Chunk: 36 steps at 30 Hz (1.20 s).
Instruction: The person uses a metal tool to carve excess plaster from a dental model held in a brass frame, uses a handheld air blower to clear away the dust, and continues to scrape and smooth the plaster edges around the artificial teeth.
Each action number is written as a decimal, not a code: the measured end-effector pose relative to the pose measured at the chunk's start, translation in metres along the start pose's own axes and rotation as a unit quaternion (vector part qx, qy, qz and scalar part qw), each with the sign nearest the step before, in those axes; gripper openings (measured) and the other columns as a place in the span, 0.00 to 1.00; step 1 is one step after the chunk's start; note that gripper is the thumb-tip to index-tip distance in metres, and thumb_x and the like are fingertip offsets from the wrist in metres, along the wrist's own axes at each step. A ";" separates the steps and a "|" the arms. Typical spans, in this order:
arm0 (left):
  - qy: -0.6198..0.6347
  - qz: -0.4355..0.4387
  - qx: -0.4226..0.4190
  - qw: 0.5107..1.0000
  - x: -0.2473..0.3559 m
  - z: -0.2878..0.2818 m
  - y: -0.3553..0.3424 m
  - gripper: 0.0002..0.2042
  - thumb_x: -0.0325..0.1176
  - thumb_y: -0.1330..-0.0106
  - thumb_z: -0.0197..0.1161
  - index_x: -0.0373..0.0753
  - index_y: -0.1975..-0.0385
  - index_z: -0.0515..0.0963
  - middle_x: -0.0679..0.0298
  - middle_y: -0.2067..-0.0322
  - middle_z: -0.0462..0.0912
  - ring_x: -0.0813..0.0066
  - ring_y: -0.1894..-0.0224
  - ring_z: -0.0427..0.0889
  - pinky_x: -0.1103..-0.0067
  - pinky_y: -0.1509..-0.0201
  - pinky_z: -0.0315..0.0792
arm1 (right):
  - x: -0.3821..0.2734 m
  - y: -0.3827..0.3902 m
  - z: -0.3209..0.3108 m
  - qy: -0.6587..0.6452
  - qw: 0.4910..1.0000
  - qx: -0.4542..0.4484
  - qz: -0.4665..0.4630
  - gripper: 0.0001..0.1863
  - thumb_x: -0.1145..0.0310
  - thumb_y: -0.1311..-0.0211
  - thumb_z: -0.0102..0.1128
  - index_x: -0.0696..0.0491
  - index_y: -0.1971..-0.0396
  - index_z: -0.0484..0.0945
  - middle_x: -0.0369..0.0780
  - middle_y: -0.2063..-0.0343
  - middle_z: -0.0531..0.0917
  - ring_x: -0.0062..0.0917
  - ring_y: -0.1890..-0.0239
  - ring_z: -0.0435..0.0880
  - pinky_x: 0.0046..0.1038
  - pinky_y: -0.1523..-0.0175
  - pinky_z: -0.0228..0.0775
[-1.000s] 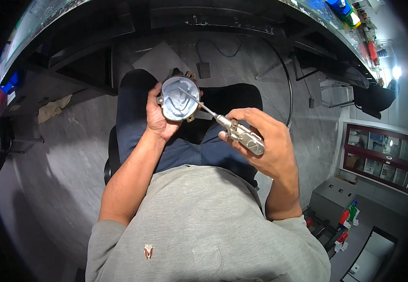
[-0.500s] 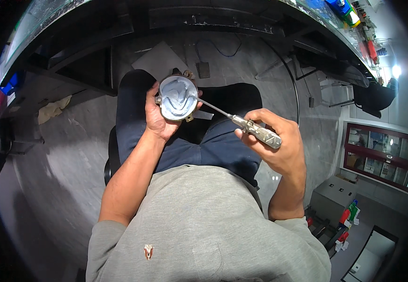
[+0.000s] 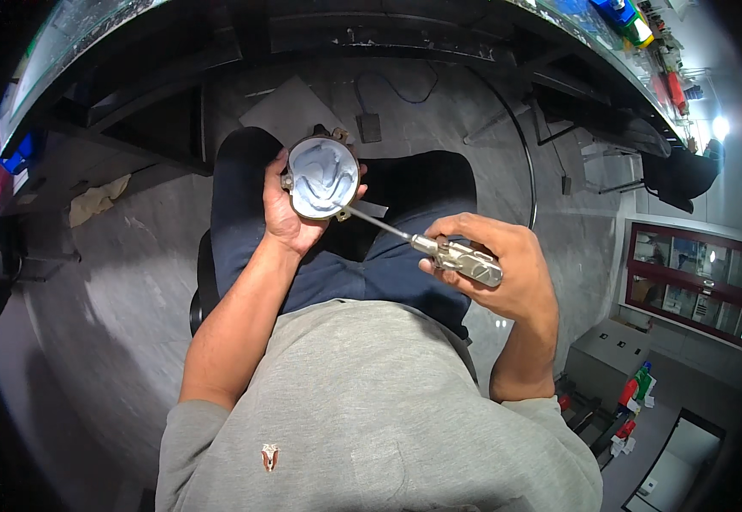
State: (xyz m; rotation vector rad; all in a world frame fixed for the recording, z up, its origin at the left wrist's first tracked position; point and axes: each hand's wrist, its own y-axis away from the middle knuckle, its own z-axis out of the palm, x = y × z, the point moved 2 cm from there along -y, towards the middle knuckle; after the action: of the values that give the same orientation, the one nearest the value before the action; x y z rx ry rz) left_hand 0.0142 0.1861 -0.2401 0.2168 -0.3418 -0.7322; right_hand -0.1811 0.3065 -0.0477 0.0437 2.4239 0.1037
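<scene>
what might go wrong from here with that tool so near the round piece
The metal tool has its tip at the rim of the round piece; a slip could scratch the pale ridged face. The left hand has fingertips near that rim, so they might get jabbed. The piece seems held by that hand alone above the lap, so a push from the right hand could tilt it.

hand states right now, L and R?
Left hand: closed around the round mold, holding it.
Right hand: closed, holding the metal tool.
</scene>
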 end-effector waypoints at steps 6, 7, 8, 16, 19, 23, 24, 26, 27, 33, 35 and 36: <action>0.007 -0.002 -0.005 1.000 0.001 0.002 0.001 0.37 0.66 0.31 0.56 0.39 0.36 0.74 0.49 0.43 0.82 0.42 0.39 0.83 0.51 0.40 0.83 | 0.000 0.001 0.006 0.026 0.998 -0.046 -0.023 0.16 0.51 0.45 0.79 0.44 0.61 0.89 0.31 0.70 0.92 0.23 0.72 0.91 0.25 0.67 0.81; 0.007 -0.001 -0.006 1.000 0.001 0.000 0.001 0.37 0.66 0.31 0.56 0.39 0.36 0.74 0.49 0.43 0.82 0.42 0.39 0.83 0.51 0.40 0.83 | 0.000 0.001 0.007 0.043 0.997 -0.058 -0.020 0.16 0.51 0.45 0.79 0.43 0.60 0.89 0.31 0.70 0.92 0.23 0.71 0.91 0.25 0.67 0.81; 0.005 -0.004 -0.007 1.000 0.000 -0.002 0.000 0.38 0.66 0.30 0.56 0.39 0.34 0.73 0.49 0.39 0.80 0.41 0.37 0.81 0.51 0.39 0.82 | 0.000 0.001 0.008 0.052 0.996 -0.071 -0.006 0.16 0.52 0.45 0.79 0.44 0.60 0.89 0.32 0.69 0.92 0.23 0.70 0.91 0.25 0.67 0.81; 0.026 -0.021 -0.015 0.999 0.000 -0.003 -0.001 0.39 0.66 0.30 0.55 0.40 0.31 0.71 0.49 0.36 0.78 0.41 0.35 0.78 0.51 0.38 0.82 | -0.008 -0.003 0.017 0.027 0.997 -0.067 -0.035 0.16 0.54 0.46 0.81 0.48 0.64 0.89 0.33 0.70 0.91 0.22 0.70 0.91 0.25 0.66 0.81; 0.005 -0.011 -0.017 1.000 0.001 -0.004 0.000 0.39 0.66 0.30 0.55 0.40 0.31 0.71 0.49 0.36 0.78 0.41 0.34 0.78 0.51 0.37 0.81 | -0.008 -0.004 0.017 0.018 0.996 -0.073 -0.048 0.15 0.55 0.46 0.81 0.48 0.64 0.89 0.33 0.71 0.91 0.22 0.71 0.91 0.24 0.67 0.81; 0.012 -0.016 -0.009 1.000 0.000 -0.002 -0.001 0.39 0.67 0.30 0.55 0.40 0.32 0.72 0.49 0.37 0.79 0.41 0.35 0.79 0.50 0.37 0.81 | -0.007 -0.005 0.018 0.018 0.998 -0.048 -0.047 0.16 0.54 0.45 0.80 0.48 0.63 0.89 0.33 0.71 0.91 0.22 0.71 0.90 0.24 0.66 0.81; -0.003 -0.010 -0.009 1.000 0.001 -0.002 0.000 0.39 0.67 0.30 0.55 0.41 0.32 0.72 0.49 0.37 0.79 0.41 0.35 0.79 0.50 0.37 0.80 | -0.006 -0.005 0.015 0.045 0.996 -0.072 -0.019 0.17 0.53 0.45 0.80 0.48 0.62 0.90 0.33 0.71 0.91 0.22 0.71 0.90 0.25 0.66 0.81; 0.005 -0.012 -0.004 1.000 0.002 -0.002 0.000 0.38 0.67 0.30 0.55 0.41 0.32 0.72 0.49 0.37 0.79 0.42 0.35 0.79 0.50 0.36 0.80 | -0.005 -0.006 0.016 0.037 0.999 -0.029 -0.026 0.17 0.53 0.45 0.80 0.48 0.63 0.90 0.33 0.70 0.91 0.22 0.71 0.91 0.25 0.66 0.81; 0.016 -0.015 -0.001 1.000 0.001 -0.001 -0.001 0.38 0.67 0.30 0.55 0.41 0.32 0.72 0.49 0.37 0.79 0.42 0.35 0.79 0.50 0.36 0.80 | -0.004 -0.006 0.015 0.030 0.999 0.014 -0.032 0.16 0.52 0.44 0.79 0.47 0.63 0.90 0.34 0.70 0.91 0.23 0.70 0.91 0.25 0.66 0.81; -0.007 0.012 0.000 1.000 0.001 0.001 0.000 0.36 0.65 0.30 0.56 0.40 0.36 0.75 0.50 0.41 0.82 0.41 0.38 0.82 0.50 0.38 0.81 | 0.005 -0.002 0.006 0.044 0.998 -0.002 0.038 0.17 0.54 0.45 0.80 0.47 0.59 0.90 0.34 0.69 0.92 0.22 0.70 0.91 0.25 0.66 0.80; -0.002 0.009 0.002 1.000 0.001 0.001 0.000 0.36 0.65 0.30 0.56 0.40 0.36 0.75 0.50 0.42 0.82 0.41 0.38 0.82 0.50 0.38 0.81 | 0.006 -0.001 0.005 0.031 0.999 0.014 0.034 0.18 0.53 0.44 0.80 0.49 0.60 0.91 0.35 0.68 0.92 0.22 0.70 0.90 0.24 0.65 0.80; 0.002 0.007 0.006 1.000 0.001 0.001 0.000 0.36 0.65 0.30 0.56 0.39 0.36 0.75 0.50 0.42 0.82 0.41 0.38 0.82 0.49 0.38 0.81 | 0.004 -0.001 0.004 0.030 0.998 0.025 0.052 0.18 0.54 0.45 0.80 0.50 0.60 0.91 0.35 0.68 0.92 0.22 0.70 0.90 0.24 0.66 0.80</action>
State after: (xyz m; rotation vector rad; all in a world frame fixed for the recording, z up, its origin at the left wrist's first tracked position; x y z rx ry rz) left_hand 0.0147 0.1859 -0.2388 0.2267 -0.3435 -0.7170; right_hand -0.1814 0.3061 -0.0539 0.1930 2.4838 0.0925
